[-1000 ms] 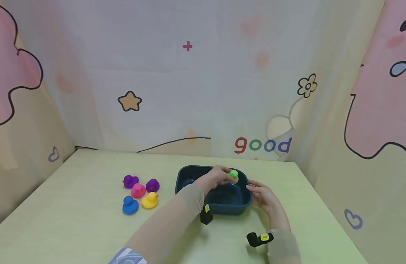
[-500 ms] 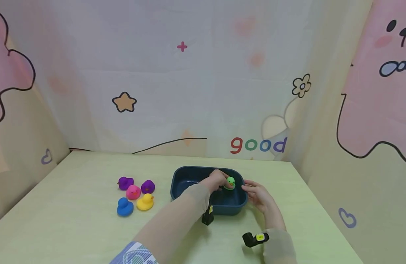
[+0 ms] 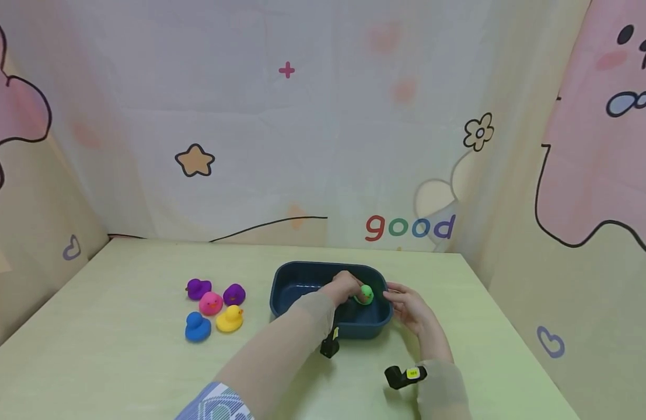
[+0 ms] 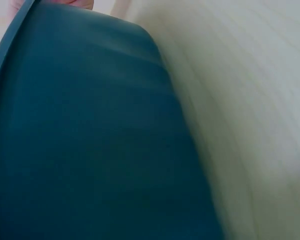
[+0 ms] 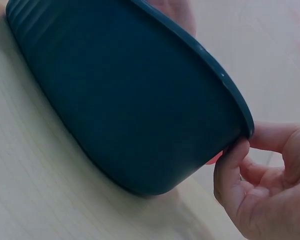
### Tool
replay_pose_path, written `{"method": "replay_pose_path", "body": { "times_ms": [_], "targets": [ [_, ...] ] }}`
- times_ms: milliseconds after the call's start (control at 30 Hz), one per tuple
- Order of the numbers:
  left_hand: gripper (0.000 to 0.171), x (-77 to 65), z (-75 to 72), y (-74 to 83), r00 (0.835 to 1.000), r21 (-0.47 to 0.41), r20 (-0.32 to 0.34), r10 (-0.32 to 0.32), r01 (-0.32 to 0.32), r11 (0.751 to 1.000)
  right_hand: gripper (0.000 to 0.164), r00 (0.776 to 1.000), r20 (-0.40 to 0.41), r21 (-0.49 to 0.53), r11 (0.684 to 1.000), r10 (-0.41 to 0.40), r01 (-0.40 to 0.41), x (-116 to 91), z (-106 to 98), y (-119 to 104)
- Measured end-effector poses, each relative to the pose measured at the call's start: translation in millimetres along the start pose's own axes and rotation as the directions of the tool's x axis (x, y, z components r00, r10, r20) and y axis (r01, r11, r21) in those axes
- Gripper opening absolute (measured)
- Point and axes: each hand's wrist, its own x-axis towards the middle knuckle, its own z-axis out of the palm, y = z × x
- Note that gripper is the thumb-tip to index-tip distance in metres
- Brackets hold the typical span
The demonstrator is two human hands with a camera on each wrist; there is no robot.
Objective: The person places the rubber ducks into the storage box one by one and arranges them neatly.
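Observation:
A dark blue plastic basin [image 3: 372, 331] stands on the table, and its outer wall fills much of both wrist views. My left hand [image 3: 345, 287] reaches down inside the basin and holds a green rubber duck [image 3: 366, 294] low near the right end; some of its fingers are hidden behind the hand. At the right end, my right hand [image 3: 413, 312] pinches the rim between thumb and fingers, which the right wrist view shows closely [image 5: 262, 180].
Left of the basin several rubber ducks form a loose group: two purple, including one at the back [image 3: 199, 289], a pink duck [image 3: 210, 304], a yellow duck [image 3: 229, 319] and a blue duck [image 3: 198, 327]. A printed cloth wall [image 3: 249, 146] closes off the back.
My left hand has lowered the green duck from rim height into the basin. The right hand keeps its place at the rim, while the head view has shifted slightly.

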Motion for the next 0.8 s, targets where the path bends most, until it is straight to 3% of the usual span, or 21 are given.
{"method": "replay_pose_path", "body": {
  "times_ms": [167,300,533,667,800],
  "targets": [
    [0.044,-2.1,-10.4,-4.4,0.996,-0.001,0.083,0.025,-0.025,1.0,0.054,1.0,0.019,0.019,1.0,0.012,-0.013,0,2,1],
    [0.048,-8.2,-30.0,-2.7,0.984,0.006,0.165,0.068,-0.07,0.998,0.055,1.0,0.011,0.02,1.0,0.02,-0.02,0,2,-1],
    [0.051,-28.2,-88.1,-5.6,0.935,0.022,0.304,0.181,-0.197,0.98,0.055,0.999,0.019,0.018,0.999,0.031,-0.031,0,2,-4],
    [0.054,-38.3,-124.2,-13.1,0.92,-0.013,0.308,0.242,-0.25,0.968,0.056,0.999,0.032,0.016,0.999,0.03,-0.03,0,2,-6],
    [0.055,-50.0,-158.5,-25.9,0.921,-0.067,0.27,0.282,-0.274,0.959,0.057,0.998,0.057,0.009,0.999,0.033,-0.034,0,2,-6]
  ]
}}
